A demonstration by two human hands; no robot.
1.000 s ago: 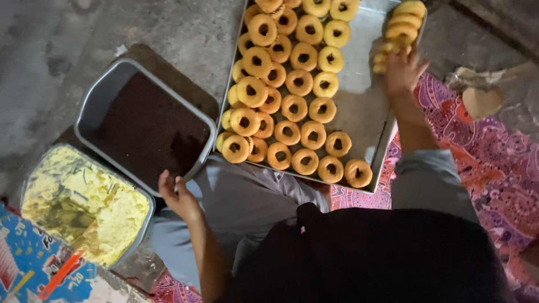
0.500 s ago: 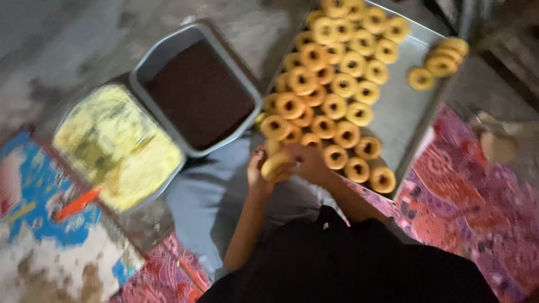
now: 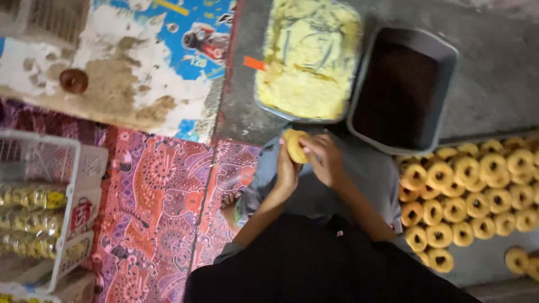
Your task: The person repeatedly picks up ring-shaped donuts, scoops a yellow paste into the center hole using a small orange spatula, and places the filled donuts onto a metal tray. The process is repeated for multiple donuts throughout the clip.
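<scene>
Doughnut [image 3: 294,146], pinched between left hand [image 3: 285,175] and right hand [image 3: 325,160] below the yellow-cream tub [image 3: 306,59], apparently awaits filling.

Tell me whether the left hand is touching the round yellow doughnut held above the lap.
Touching. The head view shows the left hand cupped against the round yellow doughnut, with the right hand pressing on its other side and no gap visible.
</scene>
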